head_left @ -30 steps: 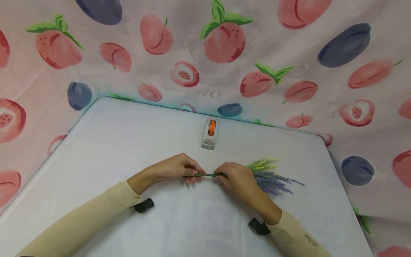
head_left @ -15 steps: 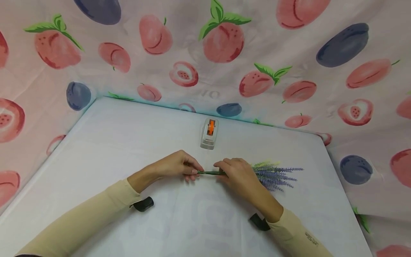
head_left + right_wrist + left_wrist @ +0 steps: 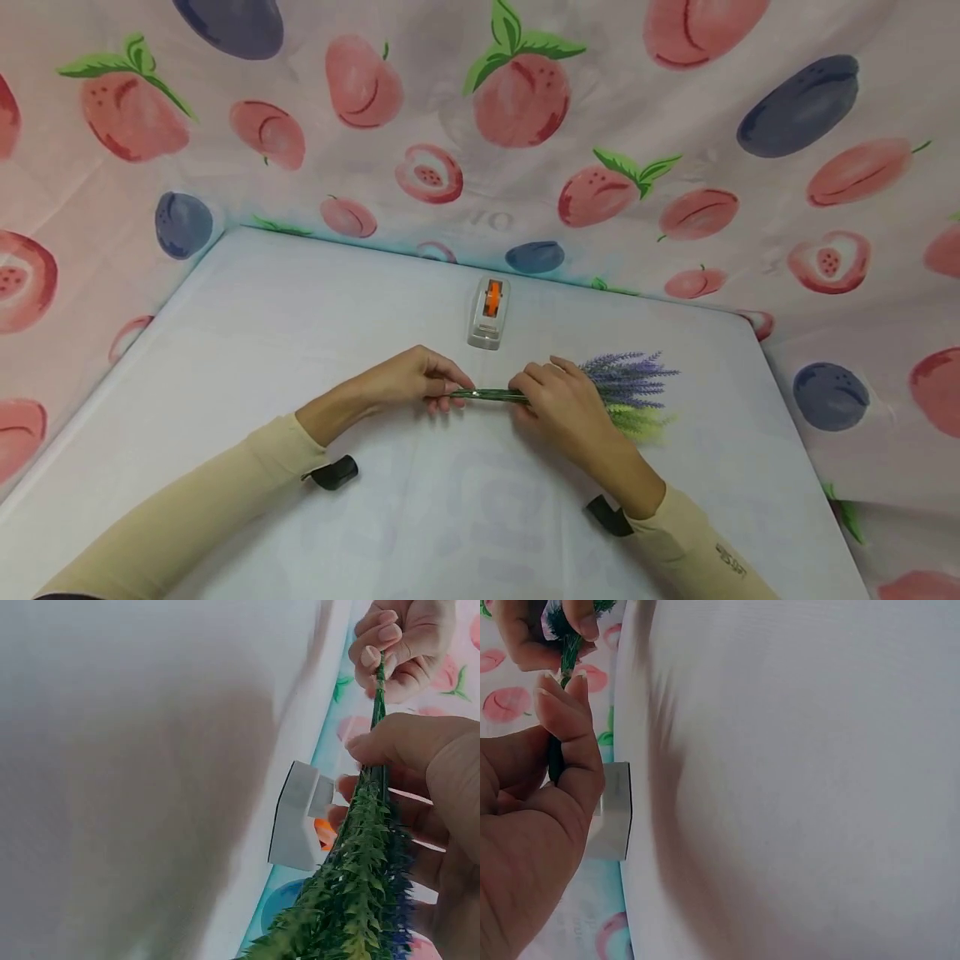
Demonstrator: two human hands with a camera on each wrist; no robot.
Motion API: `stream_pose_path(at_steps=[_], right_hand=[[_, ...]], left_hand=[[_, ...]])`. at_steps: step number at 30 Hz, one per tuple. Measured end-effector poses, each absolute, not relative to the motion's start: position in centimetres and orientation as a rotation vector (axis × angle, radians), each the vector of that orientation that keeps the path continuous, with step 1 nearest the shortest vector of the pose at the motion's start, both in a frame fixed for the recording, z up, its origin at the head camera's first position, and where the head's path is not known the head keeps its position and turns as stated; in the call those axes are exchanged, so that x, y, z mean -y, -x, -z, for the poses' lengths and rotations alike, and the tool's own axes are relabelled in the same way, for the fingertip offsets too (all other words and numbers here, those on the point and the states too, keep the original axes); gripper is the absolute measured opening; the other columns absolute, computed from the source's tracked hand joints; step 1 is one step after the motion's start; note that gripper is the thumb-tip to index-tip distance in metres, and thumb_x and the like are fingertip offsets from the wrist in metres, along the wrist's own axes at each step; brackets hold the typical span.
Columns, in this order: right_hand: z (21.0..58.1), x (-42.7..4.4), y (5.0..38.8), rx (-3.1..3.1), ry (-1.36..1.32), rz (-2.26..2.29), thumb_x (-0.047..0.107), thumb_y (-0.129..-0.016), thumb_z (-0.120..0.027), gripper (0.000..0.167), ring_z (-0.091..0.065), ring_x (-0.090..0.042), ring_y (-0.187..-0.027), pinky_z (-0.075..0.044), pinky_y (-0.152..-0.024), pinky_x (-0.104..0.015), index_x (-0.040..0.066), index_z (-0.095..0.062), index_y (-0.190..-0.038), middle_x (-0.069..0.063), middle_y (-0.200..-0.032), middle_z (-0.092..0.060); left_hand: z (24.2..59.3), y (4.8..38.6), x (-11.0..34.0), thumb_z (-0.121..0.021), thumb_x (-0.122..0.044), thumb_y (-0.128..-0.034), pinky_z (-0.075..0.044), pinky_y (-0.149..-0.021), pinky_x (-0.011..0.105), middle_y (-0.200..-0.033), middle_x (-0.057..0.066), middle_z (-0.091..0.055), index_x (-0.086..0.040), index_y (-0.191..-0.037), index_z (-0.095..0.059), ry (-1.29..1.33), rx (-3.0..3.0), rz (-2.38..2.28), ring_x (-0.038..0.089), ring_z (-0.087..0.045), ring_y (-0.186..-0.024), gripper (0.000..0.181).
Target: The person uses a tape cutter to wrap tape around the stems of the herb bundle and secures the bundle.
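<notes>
A bunch of artificial lavender stems [image 3: 491, 395] lies sideways between both hands, above the white table. Its purple flower heads [image 3: 630, 375] and yellow-green sprigs [image 3: 637, 422] fan out to the right. My left hand [image 3: 408, 383] pinches the stem ends between thumb and fingers; in the left wrist view the dark green stem end [image 3: 556, 761] runs through that hand [image 3: 547, 780]. My right hand [image 3: 566, 408] grips the stems just below the flowers, thumb and fingers around them. From the right wrist view, green leafy sprigs [image 3: 364, 855] pass beside the right hand [image 3: 442, 787].
A grey tape dispenser [image 3: 487, 329] with an orange wheel stands behind the hands on the white table [image 3: 300, 300]. Fruit-printed cloth [image 3: 450, 100] rises along the table's back and sides. A black strap piece [image 3: 336, 472] hangs below each sleeve cuff.
The bunch has turned about its length: purple heads are now on the far side, yellow-green ones on the near side. Both hands have shifted slightly away from the body, and the right fingers have moved.
</notes>
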State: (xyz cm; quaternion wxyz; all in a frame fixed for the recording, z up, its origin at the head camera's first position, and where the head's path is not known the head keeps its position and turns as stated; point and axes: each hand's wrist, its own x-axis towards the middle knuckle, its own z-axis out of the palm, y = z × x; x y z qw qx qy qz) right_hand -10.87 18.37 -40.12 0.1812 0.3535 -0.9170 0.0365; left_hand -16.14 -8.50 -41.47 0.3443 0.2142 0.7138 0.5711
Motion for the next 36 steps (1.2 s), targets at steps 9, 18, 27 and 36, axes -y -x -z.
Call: stream_pose_path(at_steps=[9, 18, 27, 36], right_hand=[[40.0, -18.5, 10.6, 2.712, -0.988, -0.176, 0.018, -0.082, -0.085, 0.015, -0.057, -0.012, -0.064, -0.052, -0.062, -0.031, 0.018, -0.078, -0.094, 0.005, -0.088, -0.06], [40.2, -18.3, 10.8, 2.752, -0.994, -0.103, 0.015, -0.089, -0.08, 0.012, -0.062, -0.014, -0.077, -0.055, -0.07, -0.031, 0.015, -0.078, -0.101, 0.004, -0.087, -0.066], [40.7, -18.0, 11.2, 2.639, -0.989, 0.067, 0.026, -0.084, -0.085, 0.026, -0.067, -0.022, -0.092, -0.048, -0.103, -0.052, 0.016, -0.076, -0.106, -0.001, -0.095, -0.071], [41.6, -18.3, 11.9, 2.521, -1.03, -0.024, 0.015, -0.08, -0.088, 0.028, -0.07, -0.022, -0.088, -0.048, -0.105, -0.05, 0.012, -0.067, -0.099, -0.002, -0.092, -0.073]], left_hand=[[41.5, 15.9, 8.8, -0.065, -0.006, -0.0984, -0.052, -0.064, 0.03, -0.086, 0.014, -0.069, -0.005, -0.113, -0.076, -0.65, -1.992, -1.365, 0.021, -0.061, -0.07, 0.019], [41.5, 15.9, 8.9, -0.062, -0.002, -0.0993, -0.053, -0.066, 0.032, -0.086, 0.015, -0.069, 0.002, -0.113, -0.075, -0.681, -2.051, -1.347, 0.021, -0.061, -0.071, 0.019], [41.7, 16.1, 8.7, -0.06, 0.0, -0.1001, -0.057, -0.066, 0.03, -0.087, 0.02, -0.071, 0.002, -0.114, -0.073, -0.639, -1.983, -1.452, 0.017, -0.063, -0.071, 0.02], [41.5, 16.2, 8.8, -0.061, -0.003, -0.0999, -0.057, -0.067, 0.03, -0.089, 0.018, -0.071, 0.001, -0.116, -0.075, -0.638, -2.028, -1.416, 0.014, -0.063, -0.069, 0.021]])
